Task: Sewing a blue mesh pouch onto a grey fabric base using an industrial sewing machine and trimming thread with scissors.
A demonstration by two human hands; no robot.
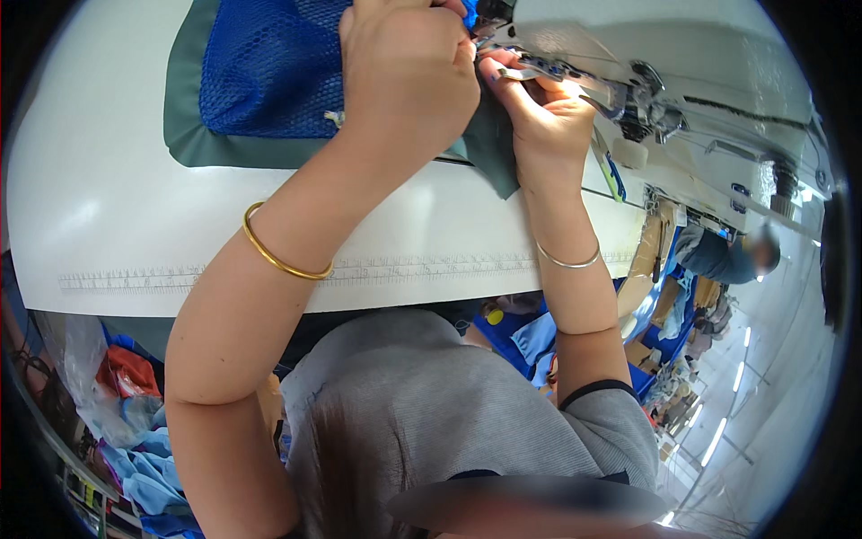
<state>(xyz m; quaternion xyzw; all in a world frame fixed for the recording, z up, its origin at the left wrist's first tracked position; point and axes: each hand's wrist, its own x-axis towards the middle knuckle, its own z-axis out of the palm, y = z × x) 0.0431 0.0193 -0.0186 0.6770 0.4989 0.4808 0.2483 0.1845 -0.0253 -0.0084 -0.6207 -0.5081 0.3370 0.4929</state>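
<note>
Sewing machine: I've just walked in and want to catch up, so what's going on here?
A person is working at a sewing machine. Their left hand is curled over the work, its grip hidden from view; their right hand is at the machine's metal parts, beside the green fabric. Blue mesh lies on that fabric, spread on the white table.

Free passage exists over the desk (99, 216) left of the left forearm (305, 202), and between it and the right forearm (558, 216). Grey-green fabric (491, 144) obstructs the gap between the left hand (413, 76) and right hand (552, 106). The sewing machine (709, 67) blocks the right side; the torso (404, 386) bounds the near edge.
</note>
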